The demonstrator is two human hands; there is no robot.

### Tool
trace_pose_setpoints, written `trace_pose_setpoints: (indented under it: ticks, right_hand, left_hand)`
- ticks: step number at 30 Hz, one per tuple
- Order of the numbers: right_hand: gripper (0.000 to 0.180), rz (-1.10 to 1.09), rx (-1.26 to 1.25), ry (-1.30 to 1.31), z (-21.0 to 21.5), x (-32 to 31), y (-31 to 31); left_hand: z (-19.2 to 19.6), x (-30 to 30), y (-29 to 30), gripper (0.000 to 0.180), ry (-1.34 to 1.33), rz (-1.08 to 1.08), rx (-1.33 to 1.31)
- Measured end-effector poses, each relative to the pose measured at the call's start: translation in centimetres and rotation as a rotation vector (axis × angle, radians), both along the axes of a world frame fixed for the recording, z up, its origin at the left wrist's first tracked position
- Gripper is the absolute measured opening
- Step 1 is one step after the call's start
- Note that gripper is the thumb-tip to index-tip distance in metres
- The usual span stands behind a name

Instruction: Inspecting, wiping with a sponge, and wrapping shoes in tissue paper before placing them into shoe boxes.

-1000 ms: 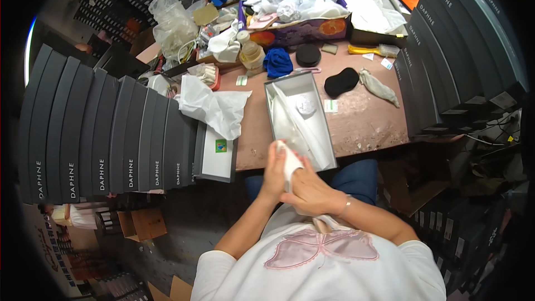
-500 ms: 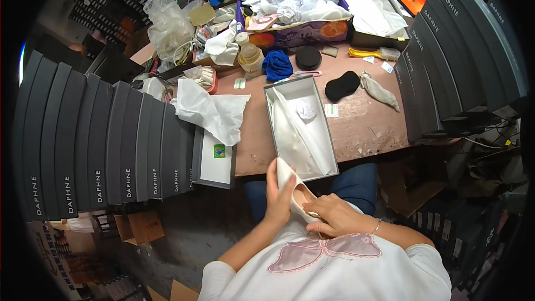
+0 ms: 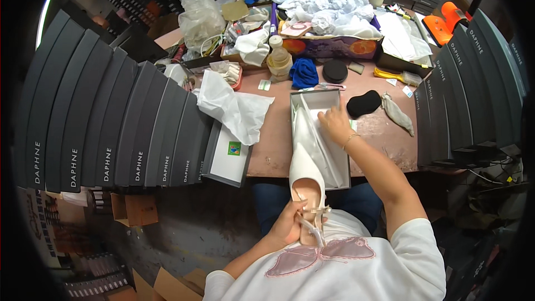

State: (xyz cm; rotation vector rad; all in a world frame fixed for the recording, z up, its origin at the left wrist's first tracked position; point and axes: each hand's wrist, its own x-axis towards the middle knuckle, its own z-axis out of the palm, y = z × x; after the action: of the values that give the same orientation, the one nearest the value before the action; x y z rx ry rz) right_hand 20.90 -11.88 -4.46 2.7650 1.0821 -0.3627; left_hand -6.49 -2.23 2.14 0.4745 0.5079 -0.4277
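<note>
A white pointed-toe shoe [image 3: 305,161] with a beige insole and a thin strap is in my left hand [image 3: 288,222], gripped near its heel. Its toe points away from me, over the near part of an open grey shoe box [image 3: 346,173] on the table edge. Inside the box, white tissue paper [image 3: 329,159] stands folded along the length. My right hand [image 3: 336,125] is down in the far part of the box with fingers curled. It covers the spot where a crumpled paper ball lay, so I cannot make out what it holds.
Stacked dark shoe boxes flank me at left [image 3: 106,117] and right [image 3: 446,106]. A box lid [image 3: 225,159] with white tissue [image 3: 234,106] lies left. Further back are a blue cloth [image 3: 304,72], a round black tin [image 3: 335,71], a black pad [image 3: 363,103] and a yellow-handled brush [image 3: 395,75].
My right hand has left the shoe and reached forward into the box. My left hand has moved from the toe end to the heel, and more of the shoe's opening shows. The view has shifted.
</note>
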Motion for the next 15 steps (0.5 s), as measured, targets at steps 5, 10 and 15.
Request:
trace_pose_setpoints:
  ticks: [5, 10, 15]
  right_hand:
    - [0.04, -0.183, 1.094, 0.317, 8.2, -5.4, -4.7]
    - [0.034, 0.253, 0.863, 0.274, 9.8, -14.8, -4.6]
    - [0.021, 0.247, 1.11, 0.275, 8.0, -18.0, -4.2]
  left_hand:
    - [-0.6, -0.4, 0.2, 0.063, -0.057, 0.08, -0.019]
    - [0.4, 1.4, -0.4, 0.076, -0.149, 0.076, 0.104]
    - [-0.7, 1.1, 1.0, 0.075, -0.123, 0.059, 0.173]
